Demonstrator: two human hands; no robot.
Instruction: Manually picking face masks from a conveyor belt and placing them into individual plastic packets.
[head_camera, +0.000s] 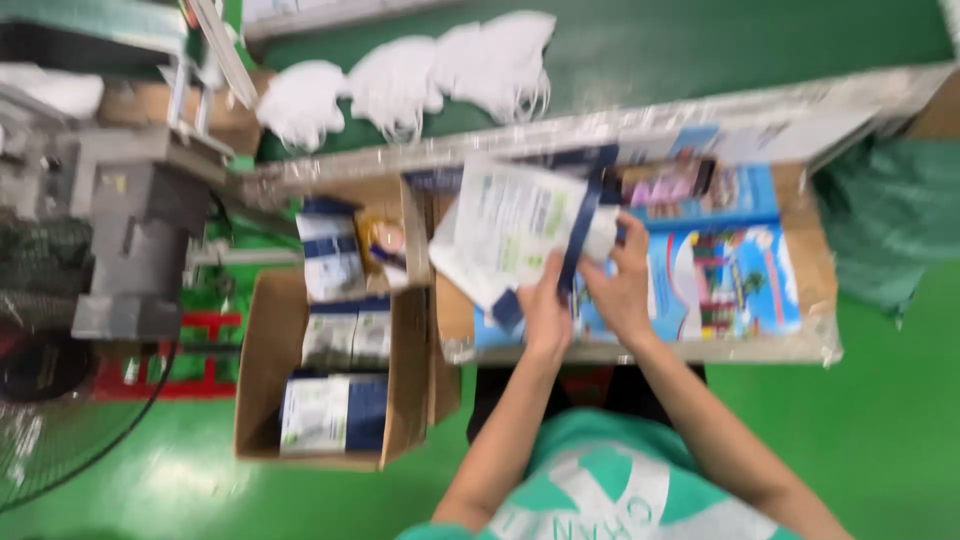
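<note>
Both hands, left hand (545, 312) and right hand (620, 285), fingers closed on white-and-blue flat printed packets (520, 225) above the worktop (760, 345); grip edges squarely, beside the brown cardboard box (262, 370).

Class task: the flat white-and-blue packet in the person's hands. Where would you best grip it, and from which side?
Probably by its near bottom edge, from the person's side. The packet is flat and fans away from both hands, left hand and right hand, which meet there; blur hides finer detail.

Cardboard-topped bench (815, 300) — colourful printed sheet (735, 280) flat on it

Both arms reach forward, left hand (547, 312) and right hand (622, 290) side by side.
</note>
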